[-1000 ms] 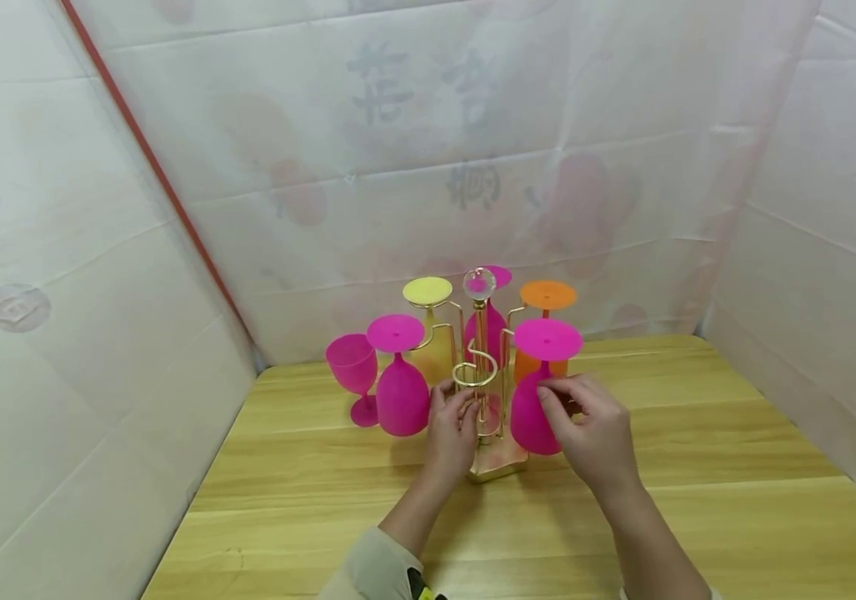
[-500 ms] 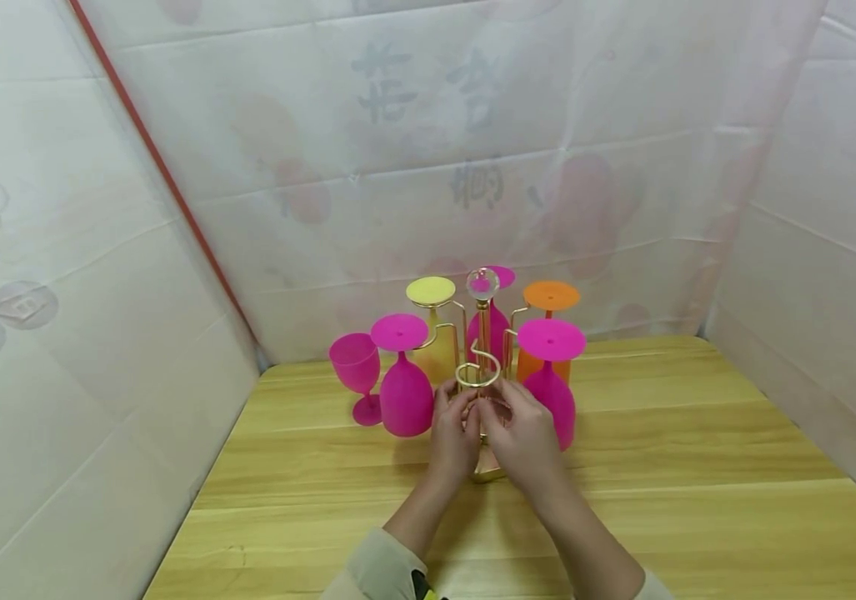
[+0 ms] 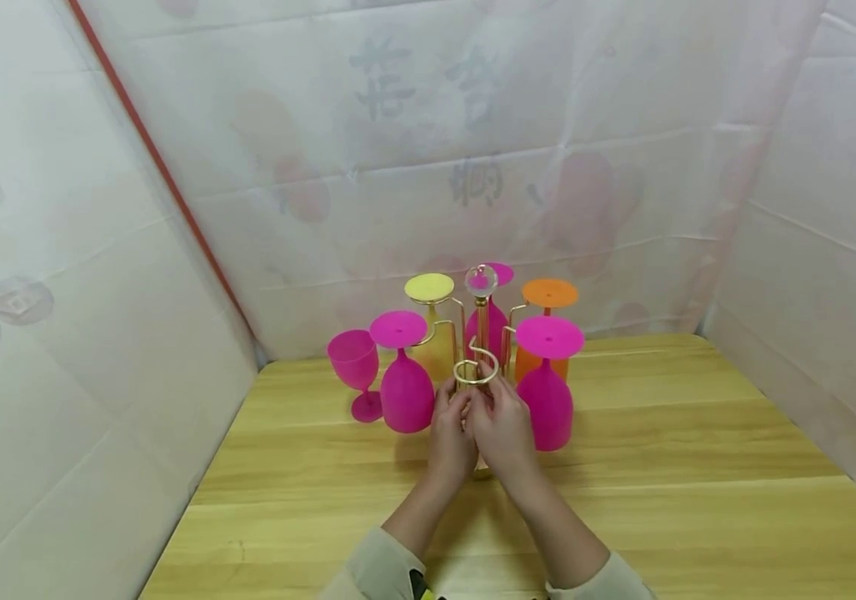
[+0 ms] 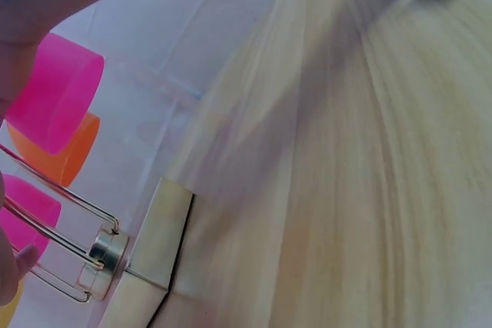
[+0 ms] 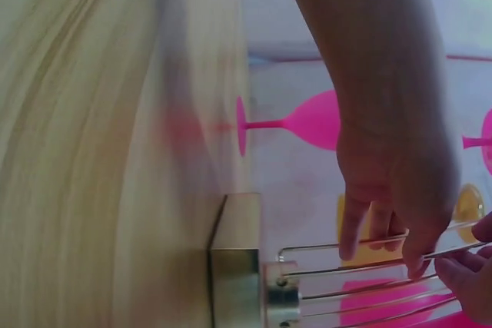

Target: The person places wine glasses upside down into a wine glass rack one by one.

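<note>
A gold wire glass rack point(image 3: 483, 321) with a clear ball on top stands on the table. My left hand point(image 3: 452, 437) and right hand point(image 3: 501, 425) are side by side at its front, gripping the thin upright rods below a bare curled hook point(image 3: 476, 372). In the right wrist view, the left hand's fingers point(image 5: 351, 228) curl over the rods, and right-hand fingertips point(image 5: 465, 278) pinch one near the edge. Upside down on the rack hang a pink goblet point(image 3: 407, 392) at left, another pink goblet point(image 3: 545, 408) at right, and yellow point(image 3: 429, 287), pink and orange point(image 3: 550, 292) ones behind.
An upright pink goblet point(image 3: 354, 360) stands on the wooden table point(image 3: 307, 500), left of the rack. White printed sheets point(image 3: 428, 167) enclose the back and sides. The rack's gold base point(image 5: 237, 266) sits just below the hands.
My right hand has let go of the right-hand pink goblet, which now hangs from its hook, and moved left onto the rack's front rods. The left hand stays on the rods.
</note>
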Tool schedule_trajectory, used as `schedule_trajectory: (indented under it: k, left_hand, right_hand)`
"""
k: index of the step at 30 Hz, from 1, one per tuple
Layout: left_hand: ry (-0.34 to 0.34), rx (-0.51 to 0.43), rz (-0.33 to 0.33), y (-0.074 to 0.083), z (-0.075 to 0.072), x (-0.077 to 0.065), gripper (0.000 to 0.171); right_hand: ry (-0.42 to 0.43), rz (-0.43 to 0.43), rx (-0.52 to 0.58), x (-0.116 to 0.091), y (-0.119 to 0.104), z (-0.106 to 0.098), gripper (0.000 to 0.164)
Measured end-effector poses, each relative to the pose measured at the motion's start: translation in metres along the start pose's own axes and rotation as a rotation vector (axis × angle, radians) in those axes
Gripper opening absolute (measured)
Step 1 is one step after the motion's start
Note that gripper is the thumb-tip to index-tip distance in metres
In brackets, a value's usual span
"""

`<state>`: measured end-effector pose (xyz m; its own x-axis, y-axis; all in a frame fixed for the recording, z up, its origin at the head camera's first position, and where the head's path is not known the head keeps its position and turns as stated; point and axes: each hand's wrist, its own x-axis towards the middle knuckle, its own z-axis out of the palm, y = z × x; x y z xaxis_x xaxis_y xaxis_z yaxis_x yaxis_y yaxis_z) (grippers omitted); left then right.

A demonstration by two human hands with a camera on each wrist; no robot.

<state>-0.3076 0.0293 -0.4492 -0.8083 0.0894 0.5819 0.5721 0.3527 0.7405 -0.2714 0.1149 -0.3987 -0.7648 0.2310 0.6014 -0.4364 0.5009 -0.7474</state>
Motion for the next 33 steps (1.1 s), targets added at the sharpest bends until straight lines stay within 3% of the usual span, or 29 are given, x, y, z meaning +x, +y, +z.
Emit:
schedule_trajectory:
  k: [4, 13, 18, 25, 33]
  left_hand:
    - [-0.063, 0.048, -0.018, -0.001, -0.002, -0.004, 0.033]
    - [-0.192, 0.140, -0.069, 0.006, -0.012, -0.016, 0.051]
    - [-0.271, 0.130, -0.118, 0.011, -0.019, -0.020, 0.053]
    - [-0.343, 0.148, -0.119, 0.019, -0.032, -0.024, 0.053]
    - [-0.431, 0.050, -0.179, 0.030, -0.052, -0.024, 0.038]
  right_hand:
    - [0.027, 0.020, -0.003, 0.001, 0.004, 0.006, 0.038]
    - [-0.022, 0.069, -0.034, -0.002, 0.012, 0.011, 0.035]
    - [-0.036, 0.096, -0.044, -0.003, 0.017, 0.012, 0.034]
    - [-0.041, 0.115, -0.040, -0.005, 0.021, 0.014, 0.033]
    - [-0.044, 0.102, -0.060, -0.005, 0.022, 0.014, 0.032]
